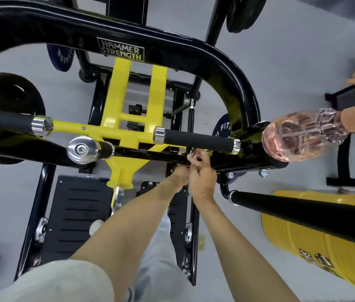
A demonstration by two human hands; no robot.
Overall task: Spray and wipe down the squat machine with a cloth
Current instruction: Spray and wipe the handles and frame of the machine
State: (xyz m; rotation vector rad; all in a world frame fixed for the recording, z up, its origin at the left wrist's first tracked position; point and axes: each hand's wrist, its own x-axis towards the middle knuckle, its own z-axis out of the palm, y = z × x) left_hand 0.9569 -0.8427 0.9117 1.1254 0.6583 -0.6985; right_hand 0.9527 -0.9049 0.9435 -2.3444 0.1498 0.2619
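While a person stands over a black and yellow squat machine (119,49), both hands meet at its black bar (148,154), low in the middle of the view. The left hand (177,176) reaches up from the lower left on a bare, nearly straight forearm and sits just under and behind the right. The right hand (202,182) comes in from the lower right, wrist bent slightly inward, knuckles up. Its fingers (195,159) are curled tight against the bar. Whether they pinch a cloth, the bar itself or nothing cannot be told, and the left fingers are hidden by the right hand. No cloth can be made out anywhere.

A clear bottle (298,138) of pinkish liquid hangs beside the bar's right end, base toward the camera. It is held by another person's hand (350,117) that enters from the right edge. A padded handle (196,139) lies just above the hands and a ribbed footplate (78,214) lies below them. A yellow drum (324,247) stands at lower right on the grey floor (281,62).

The step in hand seems to be wiping this bar, or getting ready to. To do it well, spray should wet the cloth or the bar first. The cloth should then wrap round the bar and slide along its whole run, turning so the underside is reached, while the other hand steadies.
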